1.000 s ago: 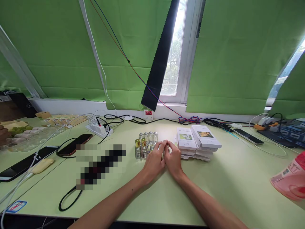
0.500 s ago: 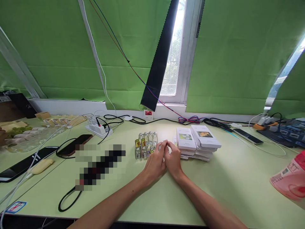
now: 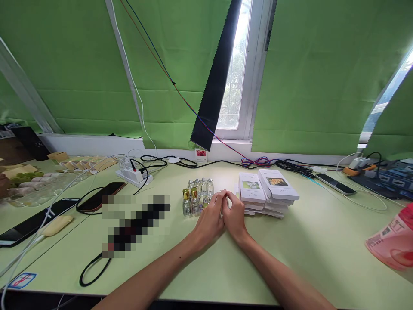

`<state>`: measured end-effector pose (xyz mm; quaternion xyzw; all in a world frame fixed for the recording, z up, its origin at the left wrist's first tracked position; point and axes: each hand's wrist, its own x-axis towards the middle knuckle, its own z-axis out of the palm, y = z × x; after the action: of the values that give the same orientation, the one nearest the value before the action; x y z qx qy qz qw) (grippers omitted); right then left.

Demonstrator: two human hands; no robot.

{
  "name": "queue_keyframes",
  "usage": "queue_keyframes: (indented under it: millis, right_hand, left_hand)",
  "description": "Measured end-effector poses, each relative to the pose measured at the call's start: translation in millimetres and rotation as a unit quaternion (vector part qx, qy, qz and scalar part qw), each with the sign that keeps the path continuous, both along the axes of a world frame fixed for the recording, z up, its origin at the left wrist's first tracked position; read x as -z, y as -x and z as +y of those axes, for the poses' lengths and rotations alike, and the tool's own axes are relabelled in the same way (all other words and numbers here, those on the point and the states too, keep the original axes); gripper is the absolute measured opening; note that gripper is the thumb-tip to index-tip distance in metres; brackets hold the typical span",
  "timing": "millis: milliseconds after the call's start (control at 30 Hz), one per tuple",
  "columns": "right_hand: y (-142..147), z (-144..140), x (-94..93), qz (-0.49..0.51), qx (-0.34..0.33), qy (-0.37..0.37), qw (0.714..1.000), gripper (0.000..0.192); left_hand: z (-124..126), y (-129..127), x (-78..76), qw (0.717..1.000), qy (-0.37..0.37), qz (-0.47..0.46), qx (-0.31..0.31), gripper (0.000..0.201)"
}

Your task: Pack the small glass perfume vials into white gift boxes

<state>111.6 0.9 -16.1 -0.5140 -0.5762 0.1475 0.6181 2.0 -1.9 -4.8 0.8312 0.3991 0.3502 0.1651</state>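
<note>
My left hand [image 3: 210, 221] and my right hand [image 3: 235, 215] rest together on the table, with their fingertips meeting at the top. Both sets of fingers are bent and pressed close. Their undersides are hidden, so anything held there cannot be made out. Just left of the hands stand several small clear glass bottles [image 3: 203, 187], two of them with gold caps [image 3: 194, 192]; my left hand partly covers this group. Close to the right hand lie stacked white flat boxes, one with a white-flower picture [image 3: 252, 185] and another with an orange-flower picture [image 3: 276, 181].
On the left are two phones [image 3: 111, 193], a power strip [image 3: 130, 172], loose cables and a clear egg-type tray [image 3: 41, 189]. A pixelated dark object [image 3: 135, 228] lies nearer. To the right are a phone [image 3: 335, 184] and a pink pouch [image 3: 392, 241]. Black cables run along the wall.
</note>
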Motion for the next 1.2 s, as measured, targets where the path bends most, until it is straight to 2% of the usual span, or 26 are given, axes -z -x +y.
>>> queue_keyframes:
  millis: [1200]
  right_hand:
    - [-0.5, -1.3, -2.2, -0.004, -0.004, 0.001, 1.000, 0.028]
  left_hand:
    - [1.3, 0.9, -2.1, 1.000, 0.008, 0.001, 0.008, 0.071]
